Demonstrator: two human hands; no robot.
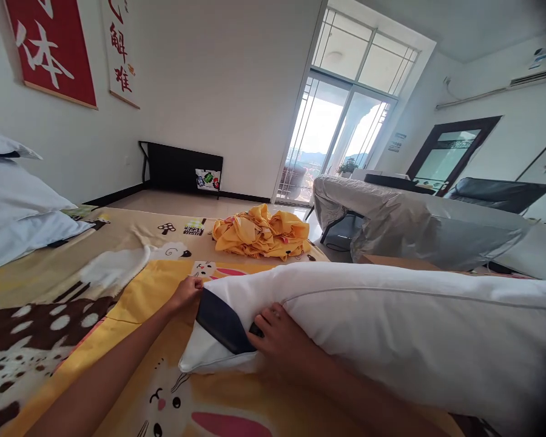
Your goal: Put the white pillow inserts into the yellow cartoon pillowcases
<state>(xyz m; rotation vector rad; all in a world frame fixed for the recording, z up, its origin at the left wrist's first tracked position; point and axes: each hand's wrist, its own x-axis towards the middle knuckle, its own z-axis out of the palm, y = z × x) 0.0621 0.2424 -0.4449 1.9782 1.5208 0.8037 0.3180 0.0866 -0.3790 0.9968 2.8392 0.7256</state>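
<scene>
A long white pillow (391, 340) with grey piping and a dark navy patch (221, 318) at its end lies across the lower right. At the pillow's upper left corner, my left hand (188, 292) is closed in a pinch. My right hand (279, 334) has its fingers curled into the pillow's top, just right of the navy patch, gripping it. Under the pillow and both arms spreads a yellow cloth (136, 297) printed with rabbits. Beyond the pillow sits a crumpled heap of yellow fabric (261, 233).
A patterned blanket (118, 233) covers the bed beneath the yellow cloth. White pillows (22, 194) are stacked at the left. Past the bed stand a plastic-covered piece of furniture (391, 212), a black panel (177, 167) by the wall and a glass door (337, 133).
</scene>
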